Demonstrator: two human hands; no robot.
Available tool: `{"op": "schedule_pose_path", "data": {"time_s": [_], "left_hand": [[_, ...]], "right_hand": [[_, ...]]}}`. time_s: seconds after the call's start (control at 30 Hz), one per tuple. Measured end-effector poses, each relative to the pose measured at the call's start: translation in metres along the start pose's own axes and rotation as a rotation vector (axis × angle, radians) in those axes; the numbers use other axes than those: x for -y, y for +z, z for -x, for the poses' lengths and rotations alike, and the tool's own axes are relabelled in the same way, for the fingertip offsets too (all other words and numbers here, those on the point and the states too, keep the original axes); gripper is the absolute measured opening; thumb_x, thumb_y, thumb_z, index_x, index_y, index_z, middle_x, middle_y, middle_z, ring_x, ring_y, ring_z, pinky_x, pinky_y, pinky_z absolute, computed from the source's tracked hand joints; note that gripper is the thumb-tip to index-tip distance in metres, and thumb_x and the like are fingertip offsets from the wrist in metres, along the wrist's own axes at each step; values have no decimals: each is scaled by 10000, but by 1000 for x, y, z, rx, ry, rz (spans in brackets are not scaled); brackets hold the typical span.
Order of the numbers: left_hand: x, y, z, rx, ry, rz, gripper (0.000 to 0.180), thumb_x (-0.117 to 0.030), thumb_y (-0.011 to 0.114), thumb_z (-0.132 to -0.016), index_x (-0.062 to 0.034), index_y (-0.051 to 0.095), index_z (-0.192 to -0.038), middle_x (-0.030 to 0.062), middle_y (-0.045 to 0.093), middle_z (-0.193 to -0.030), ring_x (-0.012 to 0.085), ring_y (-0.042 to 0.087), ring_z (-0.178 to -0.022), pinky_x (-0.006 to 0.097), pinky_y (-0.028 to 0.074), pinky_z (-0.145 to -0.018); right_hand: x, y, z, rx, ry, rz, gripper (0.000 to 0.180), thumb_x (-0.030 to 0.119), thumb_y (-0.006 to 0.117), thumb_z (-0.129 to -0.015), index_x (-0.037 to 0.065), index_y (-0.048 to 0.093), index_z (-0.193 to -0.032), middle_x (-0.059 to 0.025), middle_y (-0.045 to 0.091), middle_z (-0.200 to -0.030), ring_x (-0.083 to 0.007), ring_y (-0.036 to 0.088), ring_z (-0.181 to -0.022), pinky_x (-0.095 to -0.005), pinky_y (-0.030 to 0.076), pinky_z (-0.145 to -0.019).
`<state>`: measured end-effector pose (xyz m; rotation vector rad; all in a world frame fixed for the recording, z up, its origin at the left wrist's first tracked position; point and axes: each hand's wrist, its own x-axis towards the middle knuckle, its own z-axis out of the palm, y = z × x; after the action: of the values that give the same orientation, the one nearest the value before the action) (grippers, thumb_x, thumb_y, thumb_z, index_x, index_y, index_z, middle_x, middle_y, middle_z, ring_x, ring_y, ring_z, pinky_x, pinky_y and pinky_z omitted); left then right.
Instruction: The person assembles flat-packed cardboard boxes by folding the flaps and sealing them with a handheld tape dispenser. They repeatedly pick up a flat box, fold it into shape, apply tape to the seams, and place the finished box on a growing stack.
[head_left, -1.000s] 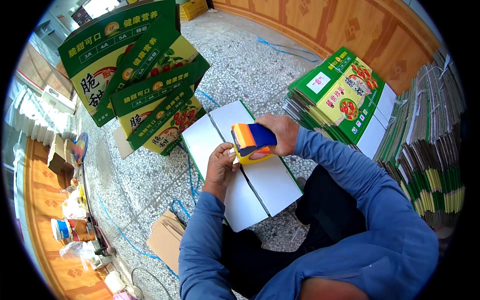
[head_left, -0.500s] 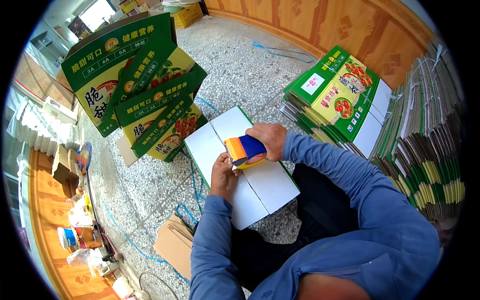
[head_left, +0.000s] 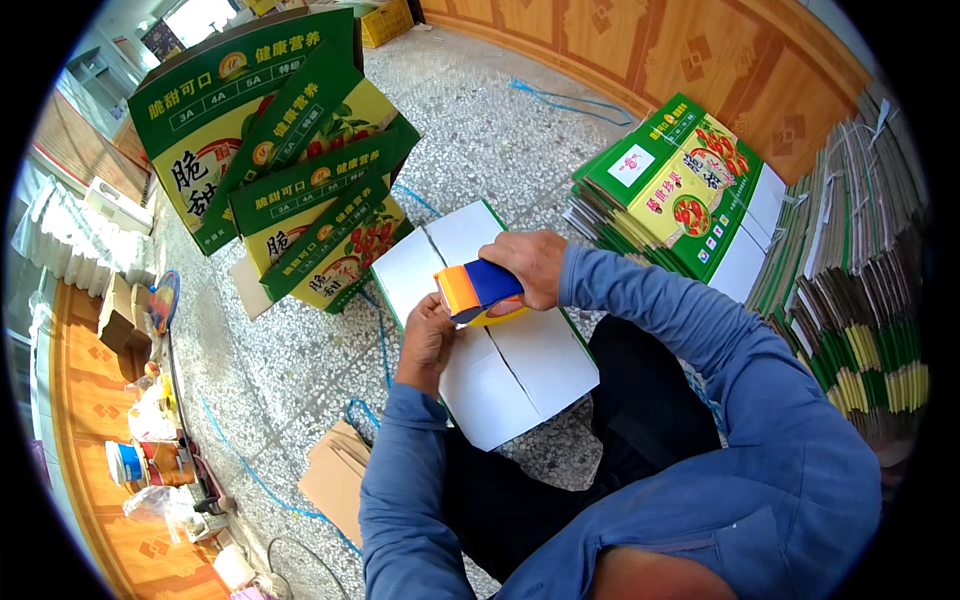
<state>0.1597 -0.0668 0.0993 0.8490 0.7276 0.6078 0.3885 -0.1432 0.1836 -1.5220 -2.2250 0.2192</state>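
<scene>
A tape dispenser is gripped by the right hand over the seam of a white box on the floor. The left hand is pressed flat on the box's left flap, just beside the dispenser.

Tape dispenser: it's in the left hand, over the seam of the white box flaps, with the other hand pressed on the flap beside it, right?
Not quite. The head view shows the tape dispenser in the right hand, not the left. It is over the seam of the white box flaps, and the left hand presses on the flap beside it.
</scene>
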Motion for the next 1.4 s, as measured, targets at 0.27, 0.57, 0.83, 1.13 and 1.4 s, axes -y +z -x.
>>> {"op": "schedule_pose_path", "data": {"time_s": [0.27,0.57,0.83,1.13,1.4], "left_hand": [[-63,-53,23,42,110,-176,184,31,656,-792,-61,508,-851,15,562,-661,97,529,-509,221,474,-479],[-62,-96,58,-73,232,-107,234,44,647,-787,-105,467,-797,-12,510,-693,87,529,-557,222,481,-509],[-22,-186,86,-252,235,-6,277,53,626,-776,-124,413,-763,1,498,-693,116,515,-562,252,430,-490],[83,-208,42,-182,99,105,291,40,618,-824,-145,406,-752,-30,430,-671,126,513,-607,290,418,-550],[126,-172,-4,-106,103,134,210,-12,628,-861,-111,459,-785,9,509,-709,137,520,-614,288,450,-575]], "right_hand": [[13,-13,-26,186,-109,142,668,457,784,-694,96,518,-1190,-129,603,-936,-333,643,-849,-425,532,-698],[39,-35,-65,347,-191,294,572,210,756,-702,74,510,-1200,-119,585,-927,-317,639,-817,-408,529,-677],[55,-53,-91,512,-193,411,565,331,754,-753,76,518,-1198,-160,610,-929,-333,654,-829,-428,522,-698],[57,-16,-95,622,-226,526,540,158,737,-698,38,530,-1182,-176,607,-917,-327,657,-832,-424,522,-660],[37,-13,-81,606,-197,460,578,106,730,-664,13,521,-1195,-185,597,-934,-330,648,-851,-434,527,-659]]}}
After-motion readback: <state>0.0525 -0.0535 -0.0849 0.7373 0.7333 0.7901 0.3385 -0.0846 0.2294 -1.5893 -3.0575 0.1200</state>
